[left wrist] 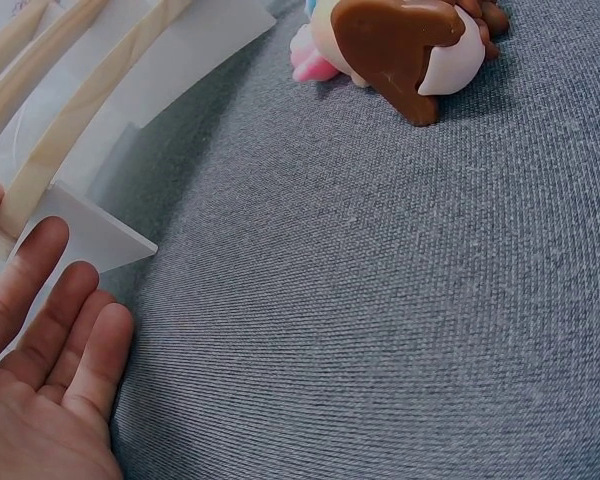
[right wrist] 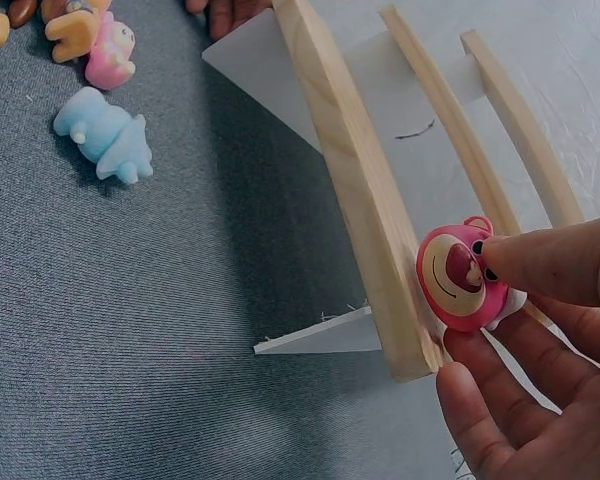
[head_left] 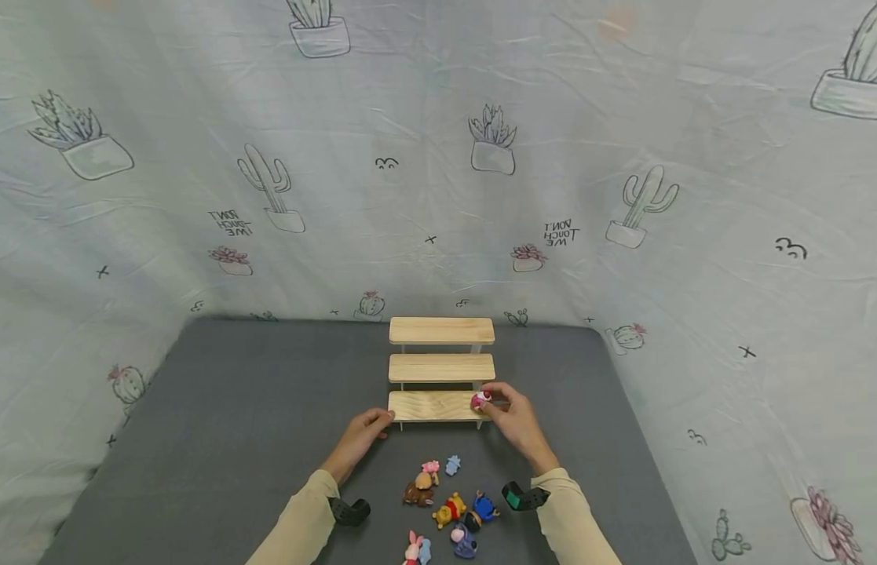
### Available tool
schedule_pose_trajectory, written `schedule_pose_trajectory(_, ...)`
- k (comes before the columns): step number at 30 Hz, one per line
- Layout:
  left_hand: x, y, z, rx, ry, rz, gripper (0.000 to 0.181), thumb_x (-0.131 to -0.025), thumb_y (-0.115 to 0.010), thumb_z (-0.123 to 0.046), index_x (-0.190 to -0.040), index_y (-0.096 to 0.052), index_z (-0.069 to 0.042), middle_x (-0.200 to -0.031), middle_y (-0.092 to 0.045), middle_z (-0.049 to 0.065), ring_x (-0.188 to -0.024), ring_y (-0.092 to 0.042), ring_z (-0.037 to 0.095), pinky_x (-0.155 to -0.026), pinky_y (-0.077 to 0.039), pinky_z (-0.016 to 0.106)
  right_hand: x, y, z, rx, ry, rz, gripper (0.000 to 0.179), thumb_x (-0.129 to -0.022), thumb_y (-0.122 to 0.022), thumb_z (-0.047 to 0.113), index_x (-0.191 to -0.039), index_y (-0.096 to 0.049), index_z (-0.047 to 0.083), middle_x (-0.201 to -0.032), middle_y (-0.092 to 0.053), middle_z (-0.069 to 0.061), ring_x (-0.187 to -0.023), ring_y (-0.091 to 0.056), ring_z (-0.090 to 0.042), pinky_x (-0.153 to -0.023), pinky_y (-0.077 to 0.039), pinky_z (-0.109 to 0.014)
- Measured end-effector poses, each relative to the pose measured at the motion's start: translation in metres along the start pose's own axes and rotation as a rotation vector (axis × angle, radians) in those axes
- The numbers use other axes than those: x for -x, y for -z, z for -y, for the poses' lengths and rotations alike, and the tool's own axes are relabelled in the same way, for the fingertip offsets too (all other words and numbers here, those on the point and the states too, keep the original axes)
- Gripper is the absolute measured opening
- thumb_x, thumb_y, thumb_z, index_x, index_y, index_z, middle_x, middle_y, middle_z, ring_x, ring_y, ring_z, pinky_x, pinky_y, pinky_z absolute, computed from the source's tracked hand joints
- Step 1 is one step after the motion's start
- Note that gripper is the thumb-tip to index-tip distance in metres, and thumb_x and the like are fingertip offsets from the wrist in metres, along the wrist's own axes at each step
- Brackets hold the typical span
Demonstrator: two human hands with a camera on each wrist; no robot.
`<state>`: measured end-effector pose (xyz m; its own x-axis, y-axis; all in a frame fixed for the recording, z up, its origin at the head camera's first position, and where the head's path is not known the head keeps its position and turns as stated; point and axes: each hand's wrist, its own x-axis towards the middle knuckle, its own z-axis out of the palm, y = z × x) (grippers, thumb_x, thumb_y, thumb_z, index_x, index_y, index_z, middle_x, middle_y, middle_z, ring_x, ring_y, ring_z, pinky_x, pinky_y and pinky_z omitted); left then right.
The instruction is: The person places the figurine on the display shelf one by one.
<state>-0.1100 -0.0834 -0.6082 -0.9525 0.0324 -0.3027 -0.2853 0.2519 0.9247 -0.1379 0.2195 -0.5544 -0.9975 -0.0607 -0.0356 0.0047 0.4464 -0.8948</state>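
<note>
On a three-tier wooden display stand, the lowest board [head_left: 431,406] lies between both hands. My right hand [head_left: 517,422] pinches a pink bear figurine [right wrist: 458,275] with a cream muzzle at that board's right end. The bear's face turns toward the right wrist camera, and its base is partly hidden by fingers. At the opposite end my left hand [head_left: 363,436] holds the board's corner, thumb over the wood and index finger beneath. Its other fingers [left wrist: 65,310] spread loosely below, beside a white side support [left wrist: 95,235].
Several small figurines lie on the grey cloth in front of the stand, among them a light blue one [right wrist: 105,135], a yellow bear in red [head_left: 449,511] and a blue one [head_left: 484,506]. The middle board [head_left: 441,367] and top board [head_left: 441,330] rise behind, before a cactus-print curtain [head_left: 424,196].
</note>
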Motion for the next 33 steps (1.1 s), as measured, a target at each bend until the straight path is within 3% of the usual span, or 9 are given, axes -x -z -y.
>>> schedule_pose_trajectory(33,-0.0027,0.0014,0.0036,-0.007,-0.002,0.008,0.042,-0.099,-0.062,-0.048,-0.111,-0.071,-0.009,-0.129,-0.064,0.008,-0.105,-0.062,0.018,-0.092,-0.051,0.037,-0.0043,-0.0024,0.0,0.05,0.001,0.018,0.03,-0.095,-0.07,0.012,-0.125,-0.067,0.005,-0.117,-0.07,-0.014,-0.094,-0.069,-0.025,-0.073,-0.056,-0.033)
